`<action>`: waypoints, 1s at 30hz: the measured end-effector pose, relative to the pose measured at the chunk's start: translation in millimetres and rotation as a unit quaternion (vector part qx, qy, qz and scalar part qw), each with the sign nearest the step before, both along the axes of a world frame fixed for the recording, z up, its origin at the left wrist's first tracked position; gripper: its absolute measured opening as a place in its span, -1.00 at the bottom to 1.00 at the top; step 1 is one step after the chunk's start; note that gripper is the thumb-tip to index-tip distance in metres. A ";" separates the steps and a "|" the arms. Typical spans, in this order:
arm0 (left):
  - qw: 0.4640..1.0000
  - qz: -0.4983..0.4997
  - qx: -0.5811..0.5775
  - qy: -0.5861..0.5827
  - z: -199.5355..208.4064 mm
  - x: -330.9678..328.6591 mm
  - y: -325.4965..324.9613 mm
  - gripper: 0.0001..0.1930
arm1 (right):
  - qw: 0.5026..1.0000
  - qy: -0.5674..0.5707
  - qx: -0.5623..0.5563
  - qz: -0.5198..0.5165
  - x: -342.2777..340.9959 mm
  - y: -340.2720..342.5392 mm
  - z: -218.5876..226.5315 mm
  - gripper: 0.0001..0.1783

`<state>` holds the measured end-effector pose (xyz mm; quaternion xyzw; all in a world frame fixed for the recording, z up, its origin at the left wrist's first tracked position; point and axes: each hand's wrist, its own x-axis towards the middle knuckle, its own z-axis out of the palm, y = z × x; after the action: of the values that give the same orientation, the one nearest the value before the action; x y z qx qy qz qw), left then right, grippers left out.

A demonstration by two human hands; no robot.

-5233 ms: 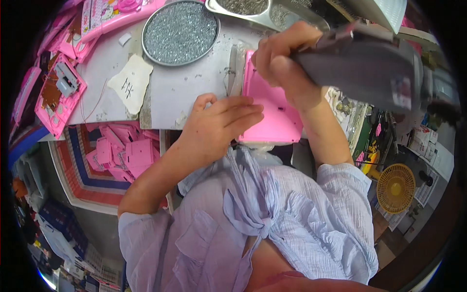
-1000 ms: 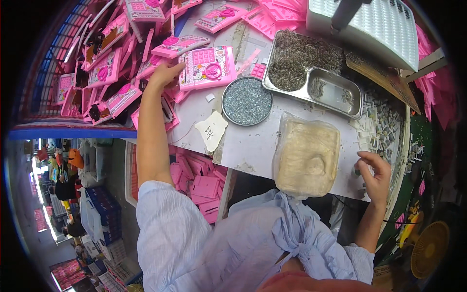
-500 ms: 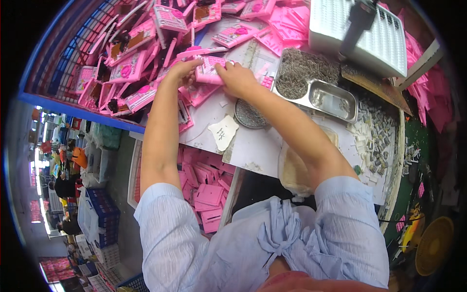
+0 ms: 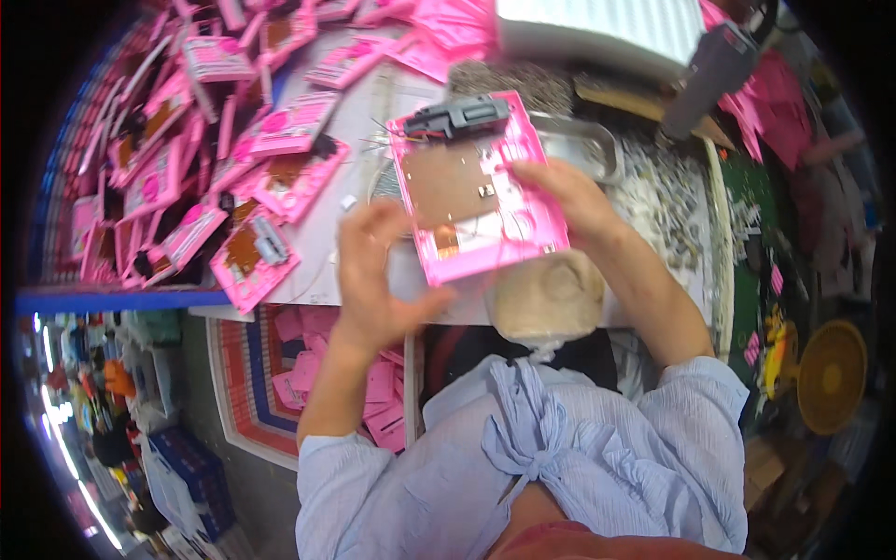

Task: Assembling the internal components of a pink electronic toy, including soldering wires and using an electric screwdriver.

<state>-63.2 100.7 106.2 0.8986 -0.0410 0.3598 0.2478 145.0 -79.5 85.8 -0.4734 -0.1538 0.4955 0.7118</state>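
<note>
My right hand (image 4: 574,201) grips the right edge of an open pink plastic toy casing (image 4: 551,219), held above the near part of the worktable. The casing is turned with its inside up: a brown circuit board (image 4: 448,187), a dark grey plastic part (image 4: 457,117) along its far end, and thin wires. Close to its left edge is my left hand (image 4: 373,271), thumb and fingers apart and somewhat blurred; it seems to hold nothing. More pink casings (image 4: 252,257) lie piled to the left, some with brown boards showing.
A blue-rimmed basket (image 4: 121,301) with pink casings stands at the left. A metal tray (image 4: 611,154), a heap of screws (image 4: 523,86) and a white ridged box (image 4: 597,28) are at the back. A dark power screwdriver (image 4: 714,75) hangs at right. Below left, a crate (image 4: 233,373) contains pink panels.
Both hands have come back from the pile toward me. The casing, earlier between both hands with its keyed face up, now shows its inside and is in my right hand; my left hand has let go.
</note>
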 end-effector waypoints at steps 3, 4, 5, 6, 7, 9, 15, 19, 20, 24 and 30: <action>0.995 -0.066 0.025 0.073 -20.5 -8.1 -58.2 -0.41 | 0.995 0.042 -0.059 -0.065 -35.9 -66.0 -3.6 -0.63; 0.995 -0.074 0.017 0.072 -35.8 -8.4 -66.4 -0.45 | 0.995 0.051 -0.063 -0.061 -39.9 -81.0 -14.8 -0.63; 0.992 -0.098 0.002 0.079 -48.7 -8.7 -73.4 -0.45 | 0.991 0.060 -0.078 -0.085 -45.8 -91.2 -21.3 -0.62; 0.989 -0.121 -0.007 0.087 -58.8 -9.2 -80.6 -0.45 | 0.988 0.070 -0.087 -0.108 -52.0 -100.2 -26.7 -0.62; 0.985 -0.142 -0.018 0.095 -66.7 -10.0 -87.2 -0.44 | 0.984 0.079 -0.097 -0.129 -57.2 -109.2 -32.4 -0.61; 0.979 -0.162 -0.019 0.123 -77.3 -7.4 -90.9 -0.47 | 0.970 -0.134 -0.188 -0.072 -50.9 -130.0 -45.6 -0.57; 0.975 -0.160 0.017 0.151 -82.0 -6.2 -78.3 -0.58 | 0.715 -0.563 -0.414 0.017 -40.1 -132.8 -29.4 -0.47; 0.963 -0.188 0.020 0.191 -78.4 -3.6 -74.4 -0.59 | 0.715 -0.569 -0.402 0.062 -27.3 -125.5 -38.8 -0.54; 0.962 -0.189 0.021 0.196 -79.4 -0.1 -74.1 -0.59 | 0.713 -0.573 -0.397 0.072 -22.8 -126.7 -37.4 -0.56; 0.953 -0.187 0.010 0.239 -69.4 -3.0 -78.9 -0.47 | 0.747 -0.588 -0.309 0.043 -27.0 -135.6 -28.1 -0.66; 0.959 -0.174 -0.032 0.222 -74.7 -6.3 -94.0 -0.43 | 0.698 -0.691 -0.164 0.091 -67.3 -131.4 -26.4 -0.49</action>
<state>-69.5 6.6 31.5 0.9263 -0.1291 0.1036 0.3384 77.7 -210.9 59.4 -0.7755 -0.5614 0.1087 0.2675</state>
